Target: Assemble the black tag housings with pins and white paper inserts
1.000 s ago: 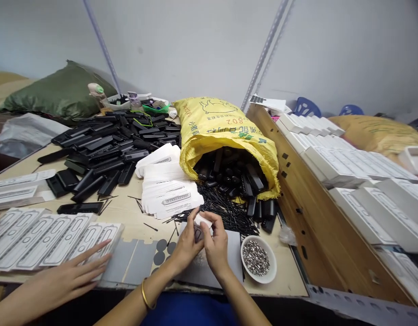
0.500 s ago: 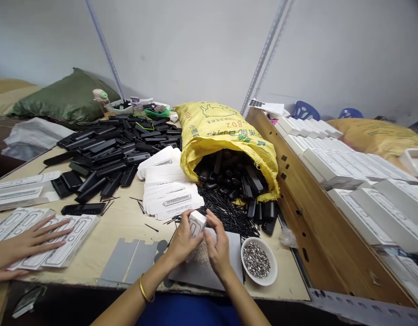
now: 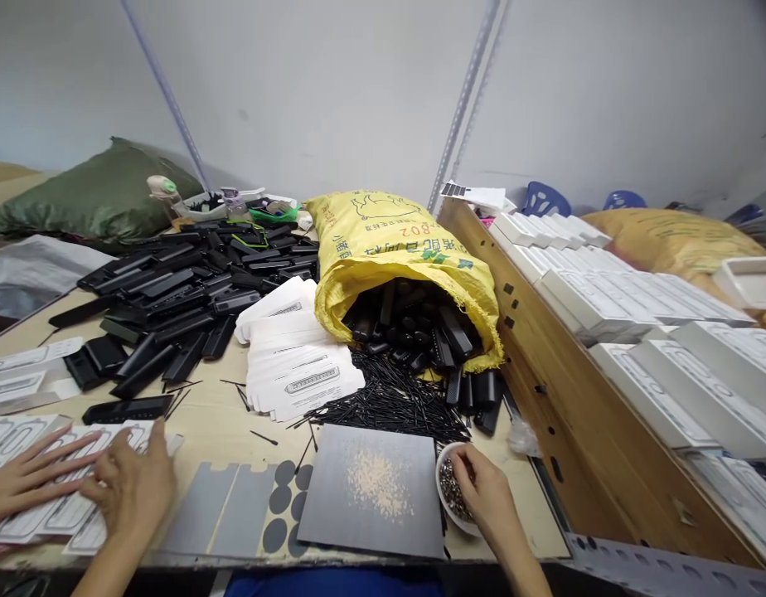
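My left hand (image 3: 134, 489) is over the right end of a row of flat white printed boxes (image 3: 97, 526), its bent fingers spanning the rightmost box. My right hand (image 3: 488, 493) reaches into a white bowl (image 3: 443, 454) of small shiny metal pieces (image 3: 453, 496). Its fingers are drawn together, and the fingertips are hidden among the pieces. Between my hands lies a grey plate (image 3: 317, 485) with a beige speckled patch in its middle. Left of the plate are grey sheets (image 3: 246, 497) and several dark grey discs (image 3: 279, 499).
A co-worker's hand (image 3: 38, 481) lies flat on the same boxes. Behind are black plastic cases (image 3: 165, 290), white printed cards (image 3: 302, 365), thin black sticks (image 3: 395, 402) and a yellow sack (image 3: 383, 232) spilling black parts. A wooden board (image 3: 545, 398) borders the right, with stacked white boxes (image 3: 662, 398) beyond.
My left hand has carried the white box from above the plate to the row at the left. My right hand has let go of it and moved right into the bowl.
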Available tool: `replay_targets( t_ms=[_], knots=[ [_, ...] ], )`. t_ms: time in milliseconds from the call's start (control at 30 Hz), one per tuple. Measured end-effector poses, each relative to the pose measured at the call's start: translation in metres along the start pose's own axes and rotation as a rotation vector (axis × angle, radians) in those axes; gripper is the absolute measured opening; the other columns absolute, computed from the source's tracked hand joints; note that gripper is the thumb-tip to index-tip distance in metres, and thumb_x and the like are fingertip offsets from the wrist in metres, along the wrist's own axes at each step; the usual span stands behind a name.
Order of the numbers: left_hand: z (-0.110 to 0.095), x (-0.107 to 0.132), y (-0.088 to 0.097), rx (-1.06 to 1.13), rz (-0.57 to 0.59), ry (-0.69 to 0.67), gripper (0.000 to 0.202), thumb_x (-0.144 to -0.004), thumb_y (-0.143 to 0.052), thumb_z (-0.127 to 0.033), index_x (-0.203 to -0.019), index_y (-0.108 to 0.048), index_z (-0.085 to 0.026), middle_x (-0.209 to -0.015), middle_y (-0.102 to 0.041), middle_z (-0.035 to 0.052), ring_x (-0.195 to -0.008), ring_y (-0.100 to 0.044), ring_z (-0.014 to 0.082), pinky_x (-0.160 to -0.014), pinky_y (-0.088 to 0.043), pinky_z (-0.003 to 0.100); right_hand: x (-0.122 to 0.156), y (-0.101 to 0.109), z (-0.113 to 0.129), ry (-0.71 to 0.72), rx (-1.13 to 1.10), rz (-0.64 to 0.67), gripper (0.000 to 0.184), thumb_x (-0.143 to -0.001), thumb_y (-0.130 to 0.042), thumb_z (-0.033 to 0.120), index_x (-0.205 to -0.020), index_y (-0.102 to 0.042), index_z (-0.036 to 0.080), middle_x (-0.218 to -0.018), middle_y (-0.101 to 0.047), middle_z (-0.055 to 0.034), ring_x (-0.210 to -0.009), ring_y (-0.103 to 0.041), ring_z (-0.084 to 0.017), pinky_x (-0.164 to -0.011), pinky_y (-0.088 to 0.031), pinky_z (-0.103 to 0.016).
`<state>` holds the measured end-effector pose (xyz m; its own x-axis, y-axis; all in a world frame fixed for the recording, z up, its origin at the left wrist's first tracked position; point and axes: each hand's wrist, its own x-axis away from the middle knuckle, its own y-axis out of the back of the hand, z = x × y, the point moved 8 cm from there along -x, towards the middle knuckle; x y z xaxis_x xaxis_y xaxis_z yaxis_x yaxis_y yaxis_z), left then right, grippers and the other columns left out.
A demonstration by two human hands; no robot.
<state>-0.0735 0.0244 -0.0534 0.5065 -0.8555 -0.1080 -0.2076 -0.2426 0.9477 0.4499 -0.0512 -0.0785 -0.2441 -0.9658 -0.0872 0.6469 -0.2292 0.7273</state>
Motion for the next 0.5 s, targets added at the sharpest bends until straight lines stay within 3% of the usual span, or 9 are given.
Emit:
replay_targets(
  t_ms=[33,100,167,233,267,367,500],
  knots=[
    [-0.028,0.000,-0.003,0.006,-0.008,-0.089,0.045,-0.085,-0.038,-0.028,-0.129,-0.047,-0.022,-0.144,-0.034,0.0136,-0.135,-0.021,0.0424,-0.100,-0.023,0.064,0.004,-0.003,-0.008,-0.001,0.059,0.004,0.022,-0.086,-0.044,0.032,-0.081,-0.062,0.022,-0.079,-0.067,-0.0062,-0.072,-0.062,-0.022,-0.064,-0.045,-0.030],
    [-0.107,0.004,-0.017,0.093,0.025,-0.379,0.041,-0.085,-0.042,-0.029,-0.118,-0.056,-0.009,-0.126,-0.049,0.0230,-0.121,-0.042,0.0384,-0.100,-0.033,0.056,0.011,-0.010,-0.020,0.006,0.147,0.010,0.017,-0.083,-0.045,0.027,-0.079,-0.061,0.022,-0.082,-0.066,-0.0073,-0.076,-0.062,-0.024,-0.064,-0.045,-0.032],
    [-0.200,0.014,-0.039,0.294,0.184,-0.679,0.037,-0.086,-0.047,-0.025,-0.115,-0.058,-0.006,-0.115,-0.057,0.0209,-0.113,-0.050,0.0314,-0.100,-0.039,0.046,0.014,-0.018,-0.027,0.025,0.166,0.012,0.016,-0.083,-0.045,0.024,-0.075,-0.058,0.022,-0.080,-0.064,-0.0070,-0.075,-0.061,-0.024,-0.065,-0.045,-0.033],
    [-0.277,0.015,-0.060,0.341,0.244,-0.783,0.034,-0.087,-0.050,-0.024,-0.119,-0.057,-0.013,-0.117,-0.059,0.0137,-0.115,-0.050,0.0245,-0.102,-0.039,0.038,0.014,-0.022,-0.030,0.050,0.123,0.015,0.017,-0.084,-0.044,0.023,-0.072,-0.057,0.022,-0.077,-0.063,-0.0060,-0.075,-0.061,-0.023,-0.068,-0.046,-0.034],
    [-0.309,0.012,-0.071,0.350,0.253,-0.790,0.037,-0.087,-0.052,-0.024,-0.122,-0.055,-0.014,-0.120,-0.058,0.0133,-0.116,-0.049,0.0242,-0.103,-0.038,0.039,0.014,-0.023,-0.030,0.058,0.091,0.013,0.017,-0.084,-0.045,0.024,-0.072,-0.057,0.022,-0.077,-0.063,-0.0059,-0.075,-0.061,-0.023,-0.070,-0.046,-0.034],
    [-0.373,-0.004,-0.099,0.361,0.295,-0.727,0.041,-0.087,-0.058,-0.030,-0.124,-0.052,-0.014,-0.125,-0.054,0.0126,-0.114,-0.052,0.0258,-0.097,-0.043,0.048,0.013,-0.017,-0.030,0.041,-0.020,-0.015,0.017,-0.085,-0.047,0.026,-0.074,-0.060,0.022,-0.079,-0.064,-0.0063,-0.079,-0.060,-0.023,-0.075,-0.046,-0.036],
    [-0.405,-0.027,-0.118,0.415,0.435,-0.619,0.036,-0.089,-0.056,-0.034,-0.120,-0.054,-0.015,-0.122,-0.056,0.0104,-0.104,-0.058,0.0224,-0.087,-0.051,0.044,0.014,0.000,-0.035,-0.150,-0.280,-0.133,0.017,-0.082,-0.055,0.035,-0.078,-0.063,0.021,-0.080,-0.065,-0.0059,-0.077,-0.059,-0.022,-0.075,-0.045,-0.035]
  ],
)
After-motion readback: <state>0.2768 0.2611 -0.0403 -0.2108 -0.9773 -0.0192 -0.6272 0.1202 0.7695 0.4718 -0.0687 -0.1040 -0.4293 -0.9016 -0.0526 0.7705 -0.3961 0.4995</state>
